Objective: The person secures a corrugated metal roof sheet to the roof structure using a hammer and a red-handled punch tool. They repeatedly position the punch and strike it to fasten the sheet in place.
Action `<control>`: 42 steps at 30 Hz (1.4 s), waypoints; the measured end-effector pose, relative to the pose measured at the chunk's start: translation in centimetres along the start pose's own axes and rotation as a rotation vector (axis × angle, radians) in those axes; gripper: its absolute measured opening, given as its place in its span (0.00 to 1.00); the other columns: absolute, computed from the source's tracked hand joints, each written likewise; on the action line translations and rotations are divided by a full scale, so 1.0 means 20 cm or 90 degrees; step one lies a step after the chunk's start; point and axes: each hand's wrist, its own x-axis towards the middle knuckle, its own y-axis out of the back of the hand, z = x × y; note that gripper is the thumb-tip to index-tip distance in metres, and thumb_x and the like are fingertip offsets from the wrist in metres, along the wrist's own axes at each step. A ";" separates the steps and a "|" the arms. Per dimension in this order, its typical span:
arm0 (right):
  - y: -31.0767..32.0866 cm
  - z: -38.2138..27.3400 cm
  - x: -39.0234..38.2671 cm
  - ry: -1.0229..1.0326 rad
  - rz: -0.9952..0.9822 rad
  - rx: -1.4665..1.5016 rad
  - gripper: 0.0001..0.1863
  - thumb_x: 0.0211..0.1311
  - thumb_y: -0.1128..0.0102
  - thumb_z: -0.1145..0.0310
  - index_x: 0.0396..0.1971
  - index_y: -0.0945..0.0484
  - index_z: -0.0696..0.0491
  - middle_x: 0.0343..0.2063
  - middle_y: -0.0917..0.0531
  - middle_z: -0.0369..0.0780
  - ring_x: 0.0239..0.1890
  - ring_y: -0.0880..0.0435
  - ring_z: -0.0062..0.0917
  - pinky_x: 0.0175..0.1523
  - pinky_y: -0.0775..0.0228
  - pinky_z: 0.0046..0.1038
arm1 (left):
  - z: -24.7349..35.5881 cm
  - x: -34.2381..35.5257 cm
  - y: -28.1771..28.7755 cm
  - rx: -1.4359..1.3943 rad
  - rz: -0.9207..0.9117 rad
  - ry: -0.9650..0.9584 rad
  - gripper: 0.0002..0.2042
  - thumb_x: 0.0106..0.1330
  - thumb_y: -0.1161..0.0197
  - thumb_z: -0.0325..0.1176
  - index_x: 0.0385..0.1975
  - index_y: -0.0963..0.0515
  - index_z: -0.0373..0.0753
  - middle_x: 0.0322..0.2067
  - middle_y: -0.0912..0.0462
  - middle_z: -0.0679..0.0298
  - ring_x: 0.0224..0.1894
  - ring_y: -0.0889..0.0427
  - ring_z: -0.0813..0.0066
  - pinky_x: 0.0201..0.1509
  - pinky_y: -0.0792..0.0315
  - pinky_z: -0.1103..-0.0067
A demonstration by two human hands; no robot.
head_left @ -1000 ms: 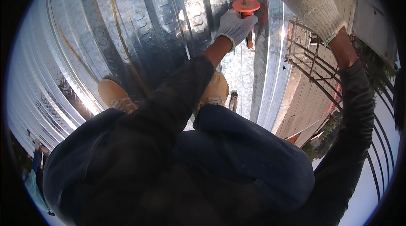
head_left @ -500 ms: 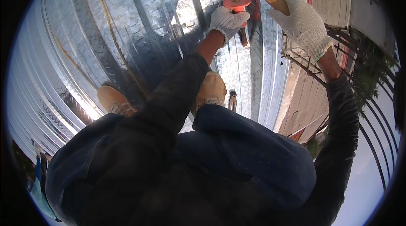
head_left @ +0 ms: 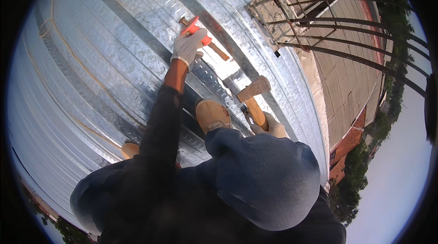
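Note:
A chisel (head_left: 219, 51) with a red plastic hand guard is gripped in my gloved left hand (head_left: 186, 48). It lies tilted over the ribbed metal decking (head_left: 137, 20), its blade pointing down to the right. Beside my right knee, my gloved right hand (head_left: 275, 128) is closed around the wooden handle of a hammer (head_left: 254, 89). The hammer's rusty head points up and away from me. Part of that hand is hidden behind the knee. Dark-handled pliers (head_left: 247, 115) lie on the decking, partly covered by the hammer handle and the hand.
Bent steel bars (head_left: 337, 20) jut out from the concrete edge (head_left: 315, 84) on the right. Beyond that edge is a lower roof (head_left: 346, 84), with trees (head_left: 356, 175) further off. A yellow cord (head_left: 77, 59) runs over the decking at left. My tan shoe (head_left: 212, 115) stands between the hands.
My right hand has brought the hammer down from the upper right to beside my knee and the pliers. The left hand still holds the chisel, now tilted more. The view has turned.

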 end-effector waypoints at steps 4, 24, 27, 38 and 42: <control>-0.18 0.30 -0.01 0.082 0.022 0.073 0.38 0.70 0.25 0.47 0.72 0.21 0.53 0.49 0.07 0.54 0.53 0.05 0.44 0.59 0.16 0.43 | 0.02 -0.02 0.01 0.002 -0.023 0.019 0.19 0.71 0.23 0.44 0.53 0.16 0.38 0.36 0.18 0.64 0.33 0.17 0.76 0.31 0.19 0.74; -0.30 0.89 0.19 0.333 0.280 -0.119 0.28 0.66 0.24 0.66 0.65 0.19 0.50 0.60 0.14 0.47 0.61 0.16 0.47 0.67 0.24 0.49 | 0.18 -0.16 -0.01 -0.199 0.079 -0.299 0.16 0.79 0.28 0.44 0.51 0.19 0.39 0.36 0.19 0.68 0.35 0.20 0.81 0.40 0.22 0.78; -0.44 0.69 0.16 0.264 0.216 -0.097 0.29 0.67 0.24 0.65 0.66 0.21 0.50 0.59 0.13 0.47 0.57 0.13 0.49 0.66 0.23 0.49 | 0.34 -0.11 0.18 -0.040 0.110 -0.290 0.16 0.79 0.28 0.46 0.50 0.19 0.39 0.33 0.20 0.69 0.32 0.21 0.81 0.37 0.23 0.78; -0.53 0.76 0.25 0.189 0.242 -0.181 0.29 0.71 0.35 0.60 0.69 0.25 0.51 0.49 0.13 0.51 0.54 0.10 0.49 0.56 0.18 0.52 | 0.50 -0.23 0.58 0.688 0.316 -0.459 0.16 0.74 0.32 0.49 0.53 0.12 0.47 0.45 0.08 0.53 0.49 0.10 0.47 0.52 0.20 0.57; -0.43 0.61 0.19 0.027 0.038 0.034 0.28 0.71 0.37 0.61 0.68 0.24 0.56 0.37 0.14 0.48 0.43 0.10 0.42 0.50 0.19 0.48 | 0.41 -0.19 0.72 0.871 0.366 -0.418 0.17 0.73 0.30 0.48 0.53 0.11 0.48 0.42 0.10 0.54 0.46 0.10 0.48 0.51 0.21 0.55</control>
